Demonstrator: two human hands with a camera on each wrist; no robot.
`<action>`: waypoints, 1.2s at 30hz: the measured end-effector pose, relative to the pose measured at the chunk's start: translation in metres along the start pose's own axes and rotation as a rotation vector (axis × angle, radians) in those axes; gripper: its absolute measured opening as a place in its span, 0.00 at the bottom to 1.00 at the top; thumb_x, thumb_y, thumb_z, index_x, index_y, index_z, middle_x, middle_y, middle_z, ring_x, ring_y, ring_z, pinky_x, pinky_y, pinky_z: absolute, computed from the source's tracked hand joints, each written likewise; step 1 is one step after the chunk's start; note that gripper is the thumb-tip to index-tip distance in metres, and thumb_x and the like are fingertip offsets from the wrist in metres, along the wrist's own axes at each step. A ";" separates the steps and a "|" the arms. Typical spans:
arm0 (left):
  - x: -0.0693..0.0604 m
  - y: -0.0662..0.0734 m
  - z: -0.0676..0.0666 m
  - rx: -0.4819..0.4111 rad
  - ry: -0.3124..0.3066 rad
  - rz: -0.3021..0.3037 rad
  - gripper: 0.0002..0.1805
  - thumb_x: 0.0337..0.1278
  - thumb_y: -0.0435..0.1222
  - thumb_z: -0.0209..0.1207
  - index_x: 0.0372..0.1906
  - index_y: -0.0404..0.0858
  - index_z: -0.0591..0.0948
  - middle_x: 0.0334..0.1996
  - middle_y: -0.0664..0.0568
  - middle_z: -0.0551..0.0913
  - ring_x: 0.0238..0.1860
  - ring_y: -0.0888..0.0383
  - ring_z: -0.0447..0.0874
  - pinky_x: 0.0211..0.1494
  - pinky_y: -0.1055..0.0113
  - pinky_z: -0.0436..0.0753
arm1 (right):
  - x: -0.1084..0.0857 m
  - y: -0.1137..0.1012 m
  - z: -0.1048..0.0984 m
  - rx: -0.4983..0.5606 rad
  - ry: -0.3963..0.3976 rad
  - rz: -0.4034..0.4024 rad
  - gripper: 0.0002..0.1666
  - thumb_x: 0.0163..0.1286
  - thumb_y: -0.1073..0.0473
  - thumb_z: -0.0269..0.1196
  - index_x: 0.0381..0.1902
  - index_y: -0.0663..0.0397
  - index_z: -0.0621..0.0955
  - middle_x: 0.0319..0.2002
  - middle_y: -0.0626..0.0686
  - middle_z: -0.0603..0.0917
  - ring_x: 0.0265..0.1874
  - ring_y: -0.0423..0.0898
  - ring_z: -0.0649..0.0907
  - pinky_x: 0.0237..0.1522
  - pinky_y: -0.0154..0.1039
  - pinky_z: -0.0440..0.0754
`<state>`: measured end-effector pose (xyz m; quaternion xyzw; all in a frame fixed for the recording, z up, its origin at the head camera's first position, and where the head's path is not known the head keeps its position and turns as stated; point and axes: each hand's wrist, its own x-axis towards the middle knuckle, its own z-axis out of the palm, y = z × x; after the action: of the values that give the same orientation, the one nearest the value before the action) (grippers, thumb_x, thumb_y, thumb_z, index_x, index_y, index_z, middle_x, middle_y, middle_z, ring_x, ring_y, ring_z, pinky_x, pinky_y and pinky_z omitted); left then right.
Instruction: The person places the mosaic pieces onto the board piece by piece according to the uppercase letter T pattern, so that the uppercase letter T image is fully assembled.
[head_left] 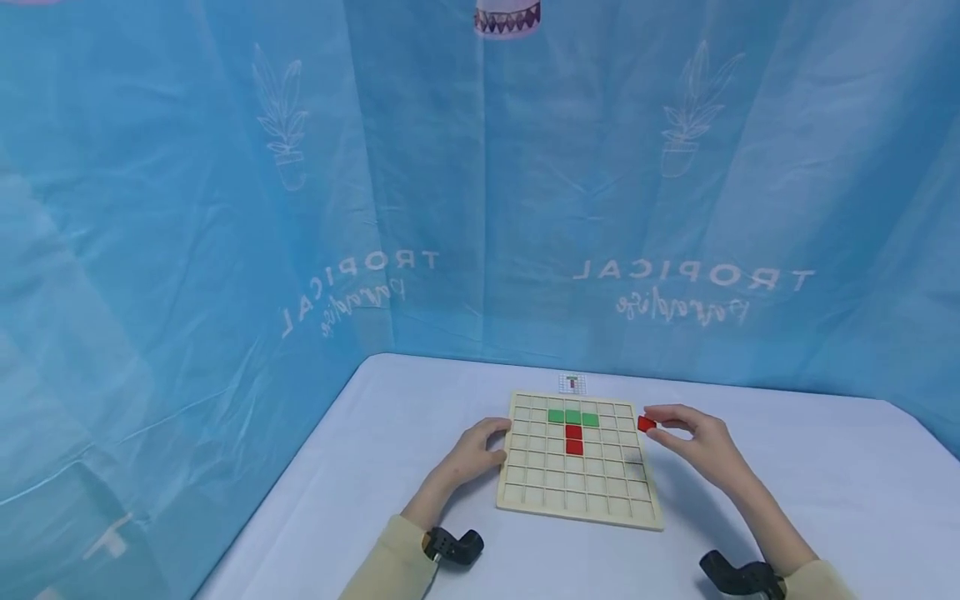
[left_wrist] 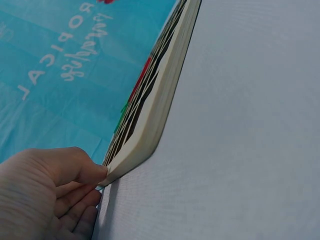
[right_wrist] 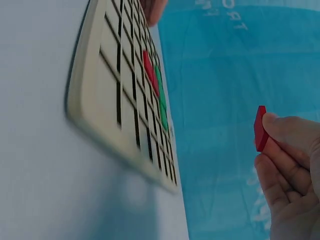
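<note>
A pale wooden grid board lies on the table. Three green tiles form a row in its upper part, and two red tiles run down from the middle one. At the board's left edge is my left hand; the left wrist view shows its thumb and fingers gripping the rim. My right hand pinches another red tile between thumb and fingers. That tile is held in the air beside the board's upper right edge, apart from the grid.
Just behind the board lies a small printed card with a similar green and red pattern. A white cloth covers the table. Blue printed curtains hang behind and to the left. Both wrists carry black devices.
</note>
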<state>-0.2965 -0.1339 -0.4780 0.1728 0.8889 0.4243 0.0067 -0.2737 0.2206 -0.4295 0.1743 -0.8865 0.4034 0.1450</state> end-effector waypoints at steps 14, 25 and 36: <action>-0.001 0.005 -0.004 0.007 0.000 -0.022 0.28 0.54 0.28 0.58 0.63 0.33 0.71 0.63 0.44 0.70 0.66 0.48 0.63 0.68 0.55 0.64 | 0.029 -0.034 0.060 0.145 -0.095 -0.026 0.20 0.60 0.56 0.68 0.51 0.55 0.82 0.48 0.54 0.83 0.47 0.55 0.81 0.47 0.52 0.82; -0.002 0.004 -0.003 -0.003 -0.002 -0.028 0.28 0.54 0.29 0.58 0.63 0.33 0.70 0.63 0.45 0.70 0.66 0.48 0.63 0.69 0.54 0.64 | 0.019 -0.031 0.080 0.115 -0.136 -0.092 0.19 0.59 0.60 0.69 0.48 0.57 0.83 0.46 0.52 0.84 0.45 0.52 0.82 0.47 0.51 0.82; -0.002 0.003 -0.003 -0.003 -0.003 -0.034 0.28 0.54 0.29 0.58 0.63 0.33 0.70 0.63 0.45 0.70 0.66 0.49 0.63 0.69 0.55 0.63 | 0.009 -0.017 0.097 -0.004 -0.215 -0.157 0.18 0.57 0.58 0.70 0.48 0.51 0.84 0.44 0.45 0.82 0.41 0.45 0.82 0.44 0.44 0.83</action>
<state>-0.2939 -0.1349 -0.4740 0.1585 0.8909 0.4253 0.0156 -0.2857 0.1343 -0.4765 0.2850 -0.8814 0.3680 0.0806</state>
